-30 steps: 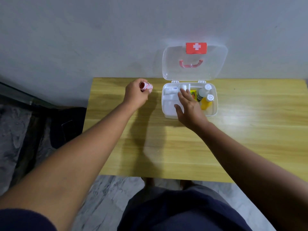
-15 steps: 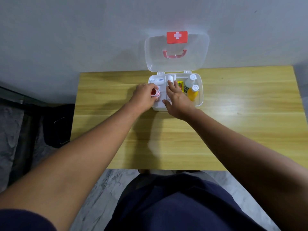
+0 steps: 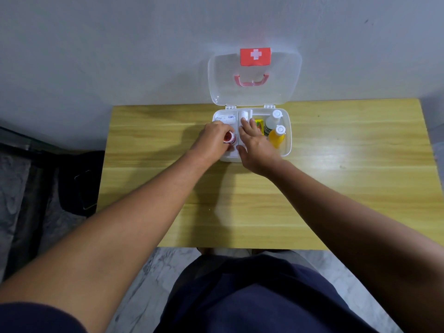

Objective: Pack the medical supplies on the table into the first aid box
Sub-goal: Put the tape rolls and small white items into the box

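Head view: red-capped bottle (image 3: 229, 140) apparently gripped in left-hand fingers (image 3: 222, 131) over box (image 3: 288, 143).

A wooden table (image 3: 336, 188) is set against a grey wall. Only one thing is seen resting directly on it: a white first aid box (image 3: 287, 143), placed at the far edge near the middle, with its clear lid (image 3: 283, 82) raised upright against the wall.

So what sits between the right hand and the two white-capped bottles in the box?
Head view: only a small yellow packet, between the right hand and the white-capped bottles.
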